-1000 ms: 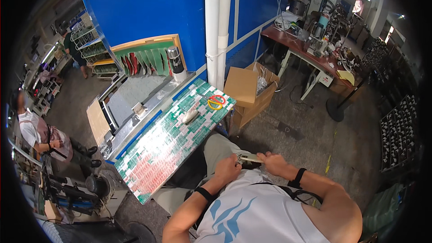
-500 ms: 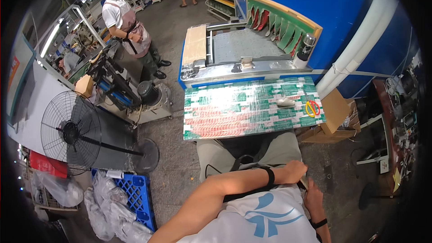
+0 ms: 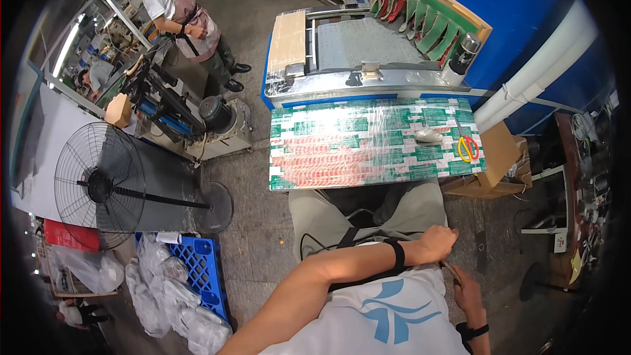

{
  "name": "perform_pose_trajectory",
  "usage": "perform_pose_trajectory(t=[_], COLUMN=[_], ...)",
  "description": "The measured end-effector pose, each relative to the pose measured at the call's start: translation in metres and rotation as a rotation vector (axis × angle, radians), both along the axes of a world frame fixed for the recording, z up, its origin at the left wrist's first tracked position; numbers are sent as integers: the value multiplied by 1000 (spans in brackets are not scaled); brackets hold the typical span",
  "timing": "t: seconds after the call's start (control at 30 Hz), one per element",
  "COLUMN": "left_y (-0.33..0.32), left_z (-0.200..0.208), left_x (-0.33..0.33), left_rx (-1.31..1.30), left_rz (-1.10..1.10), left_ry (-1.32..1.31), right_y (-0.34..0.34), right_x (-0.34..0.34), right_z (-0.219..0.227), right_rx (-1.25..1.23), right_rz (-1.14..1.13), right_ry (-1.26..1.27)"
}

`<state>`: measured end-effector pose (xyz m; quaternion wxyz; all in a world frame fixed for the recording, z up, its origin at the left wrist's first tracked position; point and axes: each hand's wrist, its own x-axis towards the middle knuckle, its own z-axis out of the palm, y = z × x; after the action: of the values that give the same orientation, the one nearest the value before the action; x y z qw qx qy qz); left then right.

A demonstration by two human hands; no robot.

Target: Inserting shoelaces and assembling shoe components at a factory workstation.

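My left arm crosses my body, so that my left hand (image 3: 436, 244) is by my right hip, curled closed; whatever it grips is hidden. Just below it is my right hand (image 3: 468, 291), its fingers bent around a narrow thing at the hip that I cannot make out. Ahead of my knees, a worktop (image 3: 315, 125) is covered in green, white and red printed sheet under clear film. Scissors (image 3: 467, 149) with red and yellow handles lie at its right end. A small pale bundle (image 3: 428, 135) lies to their left.
Behind the worktop stands a metal-edged machine bed (image 3: 355, 46). A standing fan (image 3: 98, 185) and a blue plastic pallet (image 3: 197, 269) with clear bags are at the left. An open carton (image 3: 503, 164) sits at the right. A person in an apron (image 3: 190, 26) stands far left.
The view has shifted slightly, and the worktop sits a little higher in it. My left hand has moved slightly up and right, my right hand slightly right and down.
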<state>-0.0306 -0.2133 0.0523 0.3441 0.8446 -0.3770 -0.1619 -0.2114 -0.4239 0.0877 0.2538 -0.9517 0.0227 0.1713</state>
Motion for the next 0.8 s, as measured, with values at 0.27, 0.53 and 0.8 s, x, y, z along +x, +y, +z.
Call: perform_pose_trajectory(t=[0.27,0.53,0.8], left_y=[3,3,-2], left_z=[-17,-8,-10], left_x=[-1,0,1], left_rx=[-70,-57,-41], left_rz=[66,52,32], left_ry=[110,82,100], right_y=[-4,-26,-15], right_x=[6,4,21], right_z=[-11,-12,-1], right_rx=[378,586,383], right_rz=[-232,-305,-163], right_ry=[435,366,432])
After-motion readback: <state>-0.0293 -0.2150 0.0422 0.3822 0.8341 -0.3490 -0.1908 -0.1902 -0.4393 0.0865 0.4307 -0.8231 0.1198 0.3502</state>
